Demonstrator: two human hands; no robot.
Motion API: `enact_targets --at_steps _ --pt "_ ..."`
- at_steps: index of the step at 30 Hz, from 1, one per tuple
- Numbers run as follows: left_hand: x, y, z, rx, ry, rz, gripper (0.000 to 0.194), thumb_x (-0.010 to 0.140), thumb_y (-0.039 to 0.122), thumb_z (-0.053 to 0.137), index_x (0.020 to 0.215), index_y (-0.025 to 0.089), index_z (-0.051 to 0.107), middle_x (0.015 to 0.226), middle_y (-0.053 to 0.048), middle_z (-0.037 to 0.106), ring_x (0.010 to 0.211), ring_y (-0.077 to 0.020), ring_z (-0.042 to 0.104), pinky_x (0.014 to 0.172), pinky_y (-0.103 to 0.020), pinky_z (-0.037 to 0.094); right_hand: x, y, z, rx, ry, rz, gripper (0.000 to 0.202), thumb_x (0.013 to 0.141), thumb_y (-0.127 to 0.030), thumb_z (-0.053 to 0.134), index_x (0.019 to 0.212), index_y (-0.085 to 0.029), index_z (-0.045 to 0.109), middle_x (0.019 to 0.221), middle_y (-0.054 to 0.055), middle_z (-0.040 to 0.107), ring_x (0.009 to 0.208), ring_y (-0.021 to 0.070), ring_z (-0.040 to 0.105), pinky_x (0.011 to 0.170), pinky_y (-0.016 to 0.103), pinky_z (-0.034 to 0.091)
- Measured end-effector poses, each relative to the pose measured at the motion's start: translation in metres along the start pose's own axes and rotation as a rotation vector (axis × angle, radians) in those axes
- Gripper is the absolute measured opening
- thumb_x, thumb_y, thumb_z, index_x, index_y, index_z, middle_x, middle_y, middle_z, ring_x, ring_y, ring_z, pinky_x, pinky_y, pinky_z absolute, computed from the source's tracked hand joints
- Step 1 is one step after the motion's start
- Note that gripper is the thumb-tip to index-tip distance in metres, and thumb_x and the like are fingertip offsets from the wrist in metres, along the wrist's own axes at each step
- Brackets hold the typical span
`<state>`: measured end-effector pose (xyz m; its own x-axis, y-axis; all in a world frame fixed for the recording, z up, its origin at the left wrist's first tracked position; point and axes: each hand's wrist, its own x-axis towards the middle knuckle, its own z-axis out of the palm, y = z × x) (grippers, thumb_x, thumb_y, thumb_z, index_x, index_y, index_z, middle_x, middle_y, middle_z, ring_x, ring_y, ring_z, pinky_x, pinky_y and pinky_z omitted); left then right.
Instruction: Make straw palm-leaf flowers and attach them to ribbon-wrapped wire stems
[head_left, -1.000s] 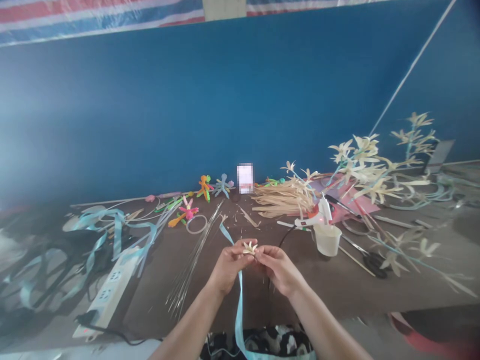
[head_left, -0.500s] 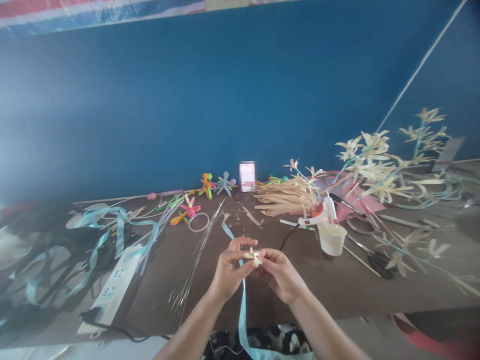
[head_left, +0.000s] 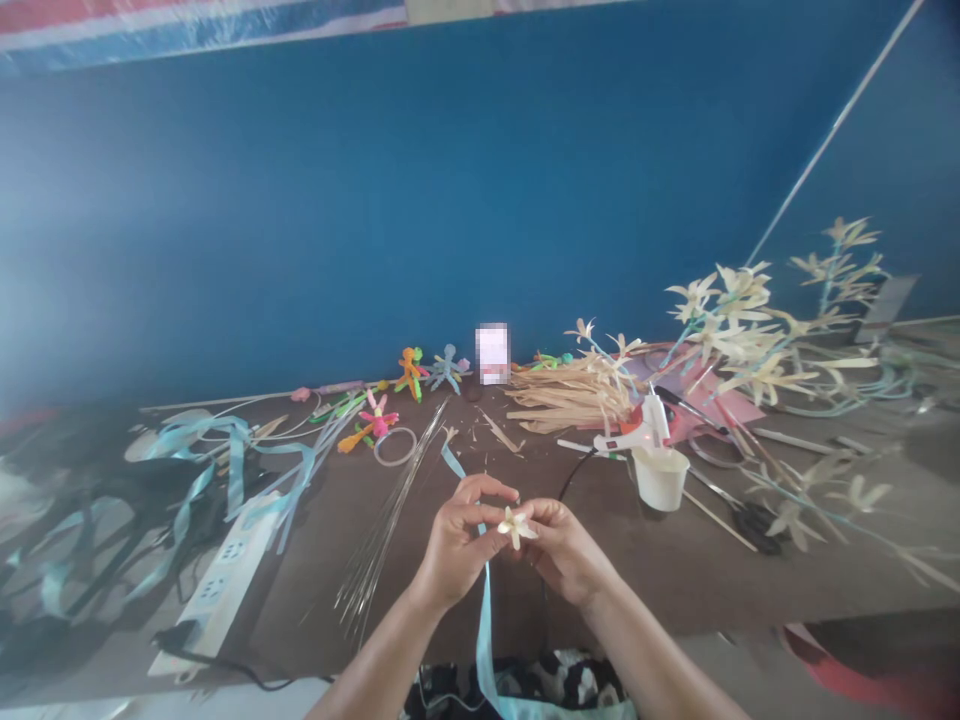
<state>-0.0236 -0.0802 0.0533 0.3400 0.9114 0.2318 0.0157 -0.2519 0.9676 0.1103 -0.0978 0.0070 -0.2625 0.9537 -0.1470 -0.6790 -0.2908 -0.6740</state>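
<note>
Between my two hands, above the front of the table, is a small cream flower (head_left: 515, 527) with narrow pointed petals spread toward me. My left hand (head_left: 466, 530) pinches it from the left, thumb and fingers closed at its edge. From the other side my right hand (head_left: 559, 548) grips it at the petals with thumb and forefinger. A light blue ribbon (head_left: 485, 620) runs under my left hand and down over the table's front edge into my lap. How the flower's back or stem looks is hidden by my fingers.
Right of my hands, a white glue gun (head_left: 646, 428) rests by a white cup (head_left: 661, 478), with black-handled scissors (head_left: 756, 525) beyond. Dried strips (head_left: 570, 395) and cream flower stems (head_left: 739, 330) lie behind. Thin wires (head_left: 386, 510) and a power strip (head_left: 217, 585) are on the left.
The flower has turned so its open face shows more toward me, its petals now spread. Both hands stay almost in place; the view has shifted slightly.
</note>
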Motion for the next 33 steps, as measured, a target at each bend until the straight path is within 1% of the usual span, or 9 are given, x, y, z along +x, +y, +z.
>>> enact_targets --at_steps 5,12,14,16,18,21,24,28,33 --pt "-0.002 0.0 0.003 -0.047 0.029 -0.024 0.009 0.064 0.019 0.063 0.06 0.022 0.069 0.085 -0.009 0.059 0.09 -0.023 0.047 0.084 -0.035 0.032 0.0 0.0 -0.001 -0.034 -0.016 0.006 0.011 0.06 -0.026 0.069 0.063 -0.016 0.064 0.057 0.0 0.061 0.048 0.0086 0.052 0.048 0.02 0.041" --pt "-0.002 -0.004 0.005 -0.033 0.078 0.021 0.01 0.065 0.018 0.062 0.057 0.021 0.067 0.069 -0.006 0.059 0.09 -0.0229 0.047 0.085 -0.034 0.031 -0.002 -0.001 -0.001 -0.044 -0.049 0.014 0.011 0.065 -0.025 0.065 0.063 -0.014 0.064 0.059 0.001 0.06 0.05 0.008 0.052 0.05 0.02 0.04" --pt "-0.001 -0.008 0.005 -0.061 0.113 -0.022 0.011 0.066 0.018 0.061 0.056 0.019 0.066 0.07 -0.005 0.059 0.087 -0.0213 0.049 0.081 -0.032 0.034 -0.003 -0.003 0.001 -0.092 -0.048 0.03 0.013 0.067 -0.026 0.063 0.069 -0.013 0.065 0.062 0.002 0.061 0.05 0.0078 0.052 0.05 0.02 0.039" --pt "0.0 -0.013 0.006 -0.13 0.158 -0.114 0.01 0.066 0.019 0.061 0.057 0.018 0.064 0.073 -0.005 0.059 0.081 -0.0189 0.051 0.077 -0.029 0.036 -0.004 -0.005 0.003 -0.176 -0.027 0.044 0.019 0.068 -0.029 0.062 0.077 -0.013 0.065 0.064 0.004 0.062 0.05 0.0078 0.052 0.05 0.02 0.038" --pt "0.0 -0.019 0.007 -0.229 0.214 -0.219 0.009 0.065 0.021 0.062 0.057 0.016 0.064 0.073 -0.004 0.06 0.075 -0.0164 0.053 0.073 -0.027 0.037 -0.005 -0.004 0.003 -0.282 0.021 0.034 0.024 0.067 -0.031 0.062 0.081 -0.012 0.065 0.062 0.003 0.062 0.048 0.008 0.052 0.049 0.02 0.038" --pt "0.0 -0.026 0.009 -0.347 0.294 -0.324 0.008 0.062 0.024 0.064 0.062 0.016 0.065 0.073 -0.003 0.063 0.069 -0.0146 0.054 0.069 -0.025 0.038 -0.004 0.0 0.0 -0.435 0.135 -0.023 0.025 0.066 -0.035 0.062 0.078 -0.014 0.065 0.054 0.0 0.059 0.045 0.0083 0.049 0.046 0.02 0.037" --pt "0.001 -0.029 0.008 -0.319 0.308 -0.332 0.011 0.062 0.025 0.065 0.065 0.015 0.067 0.072 -0.005 0.066 0.072 -0.0165 0.056 0.072 -0.026 0.039 -0.002 0.002 -0.005 -0.582 0.231 -0.113 0.022 0.067 -0.036 0.06 0.075 -0.016 0.065 0.05 -0.001 0.056 0.043 0.0088 0.046 0.043 0.02 0.035" --pt "0.001 -0.031 0.006 -0.244 0.278 -0.309 0.012 0.063 0.026 0.064 0.067 0.014 0.068 0.071 -0.005 0.067 0.074 -0.018 0.058 0.074 -0.027 0.039 0.0 -0.002 -0.007 -0.714 0.279 -0.242 0.02 0.069 -0.035 0.058 0.074 -0.016 0.064 0.052 -0.001 0.055 0.045 0.0095 0.045 0.042 0.02 0.032" --pt "-0.001 -0.038 0.006 -0.439 0.237 -0.376 0.013 0.064 0.022 0.064 0.073 0.014 0.067 0.073 -0.005 0.067 0.071 -0.0163 0.058 0.075 -0.03 0.041 0.0 -0.007 -0.005 -0.776 0.282 -0.301 0.018 0.071 -0.032 0.055 0.076 -0.016 0.062 0.057 0.0 0.055 0.05 0.0104 0.046 0.045 0.021 0.034"
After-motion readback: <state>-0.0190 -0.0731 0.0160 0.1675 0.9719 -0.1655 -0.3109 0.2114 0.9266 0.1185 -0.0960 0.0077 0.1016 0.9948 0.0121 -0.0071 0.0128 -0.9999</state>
